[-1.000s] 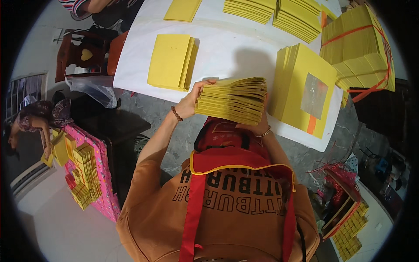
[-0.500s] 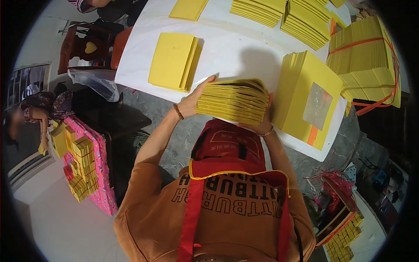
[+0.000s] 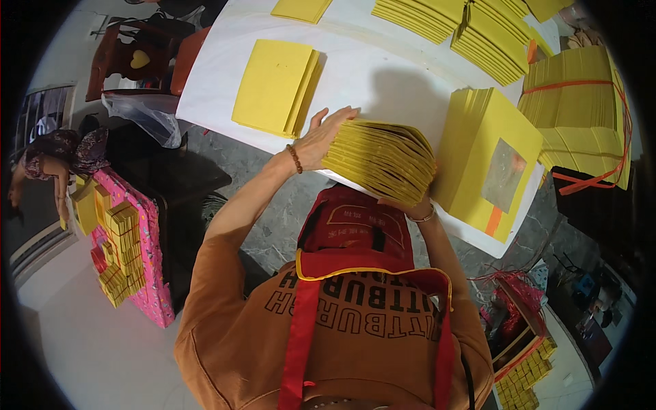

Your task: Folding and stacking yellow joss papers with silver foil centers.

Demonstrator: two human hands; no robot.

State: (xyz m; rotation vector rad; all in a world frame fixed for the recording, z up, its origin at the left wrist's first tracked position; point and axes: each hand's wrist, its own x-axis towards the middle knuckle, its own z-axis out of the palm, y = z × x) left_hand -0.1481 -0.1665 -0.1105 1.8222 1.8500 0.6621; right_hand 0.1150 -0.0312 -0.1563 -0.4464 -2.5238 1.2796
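Observation:
Between my two hands, at the table's near edge, is a thick stack of yellow paper (image 3: 379,162), its layered edges facing me and bowed into a curve. My left hand (image 3: 321,143) grips its left end, fingers over the top corner and a beaded bracelet on the wrist. At the lower right end my right hand (image 3: 415,207) holds the stack from beneath; most of its fingers are hidden. A flat pile of yellow paper (image 3: 273,85) lies left of the held stack. To the right stands a taller yellow paper block (image 3: 461,147) with a clear plastic patch on its face.
More yellow stacks (image 3: 417,20) lie along the far side of the white table (image 3: 362,75). A big bundle tied with red strap (image 3: 570,102) stands at the right. A person (image 3: 58,164) is beside a pink-covered table (image 3: 147,253) at the left. A wooden chair (image 3: 130,58) stands behind.
The held stack has moved slightly right and tilted down at its right end, its sheets bending more. My left hand has shifted right along with it. The view has also turned slightly.

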